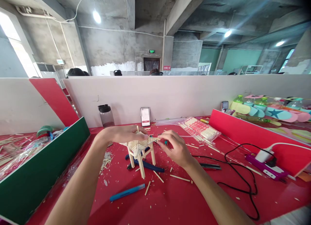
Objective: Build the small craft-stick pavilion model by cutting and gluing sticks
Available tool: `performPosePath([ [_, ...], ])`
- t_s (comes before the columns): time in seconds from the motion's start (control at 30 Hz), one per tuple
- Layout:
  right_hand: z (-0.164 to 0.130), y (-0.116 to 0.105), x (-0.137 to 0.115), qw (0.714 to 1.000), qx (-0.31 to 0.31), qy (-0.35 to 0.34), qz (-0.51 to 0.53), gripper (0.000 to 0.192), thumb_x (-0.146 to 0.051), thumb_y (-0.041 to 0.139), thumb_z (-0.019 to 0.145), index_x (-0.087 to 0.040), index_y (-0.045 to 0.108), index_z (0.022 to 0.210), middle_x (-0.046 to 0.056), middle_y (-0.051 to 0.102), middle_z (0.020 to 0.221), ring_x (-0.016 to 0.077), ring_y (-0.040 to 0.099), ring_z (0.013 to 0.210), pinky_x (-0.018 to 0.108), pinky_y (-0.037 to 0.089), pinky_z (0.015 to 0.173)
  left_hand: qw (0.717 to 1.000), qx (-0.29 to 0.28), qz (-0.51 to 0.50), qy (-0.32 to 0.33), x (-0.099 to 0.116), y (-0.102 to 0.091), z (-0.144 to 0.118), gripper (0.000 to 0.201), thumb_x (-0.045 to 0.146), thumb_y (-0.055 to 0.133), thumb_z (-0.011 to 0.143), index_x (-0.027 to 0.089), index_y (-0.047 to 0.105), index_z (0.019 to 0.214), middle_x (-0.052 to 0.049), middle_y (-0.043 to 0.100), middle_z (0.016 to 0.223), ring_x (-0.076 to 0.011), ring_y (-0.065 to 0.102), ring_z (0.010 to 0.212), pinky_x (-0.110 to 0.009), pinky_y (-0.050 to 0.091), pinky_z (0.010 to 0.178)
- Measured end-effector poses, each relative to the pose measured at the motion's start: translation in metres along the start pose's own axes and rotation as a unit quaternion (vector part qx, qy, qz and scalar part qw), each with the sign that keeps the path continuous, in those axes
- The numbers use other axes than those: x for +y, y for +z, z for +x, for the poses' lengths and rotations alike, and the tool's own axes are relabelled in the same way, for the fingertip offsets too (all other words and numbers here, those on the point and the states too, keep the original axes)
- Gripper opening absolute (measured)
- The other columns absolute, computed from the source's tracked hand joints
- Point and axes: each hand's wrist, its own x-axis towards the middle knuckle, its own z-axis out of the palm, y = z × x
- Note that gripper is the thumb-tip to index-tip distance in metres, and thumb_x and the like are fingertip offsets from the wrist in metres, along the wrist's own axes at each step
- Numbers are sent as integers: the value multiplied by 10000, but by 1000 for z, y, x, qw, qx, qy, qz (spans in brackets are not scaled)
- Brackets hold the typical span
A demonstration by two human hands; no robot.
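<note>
A small model made of pale wooden sticks point(141, 153) stands on its legs on the red table point(170, 202). My left hand point(123, 134) lies over its top from the left, fingers closed on the upper sticks. My right hand point(176, 147) comes from the right and pinches a thin stick point(155, 139) at the model's top edge. Dark blue pliers point(148, 165) lie under and behind the model's legs.
A blue pen-like tool point(127, 192) and loose stick pieces lie in front. A bag of sticks point(200, 129), a phone point(145, 116) and a dark-lidded jar point(106, 115) stand behind. A black cable point(238, 176) and a purple power strip point(266, 166) are at right. A green divider point(43, 170) borders the left.
</note>
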Motion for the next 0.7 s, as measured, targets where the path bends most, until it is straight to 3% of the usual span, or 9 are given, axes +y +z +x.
performPosePath([
  [0.4,-1,3,-9,984,-11,141,107,96,-258,641,959,-239,645,1053,35,677,936,173,648,793,298,553,716,1000,-11,-19,2,3,0,-1,752,799,408,865,339,532,1447,-42,584,1478,-338,549,1309,-406,414,1076],
  [0.7,0,2,-10,982,-4,147,121,95,-246,625,966,-244,663,1054,25,703,958,173,667,843,307,549,797,1000,-3,-8,-1,5,0,-2,759,806,400,869,332,540,1444,-41,583,1482,-325,568,1296,-382,429,1064],
])
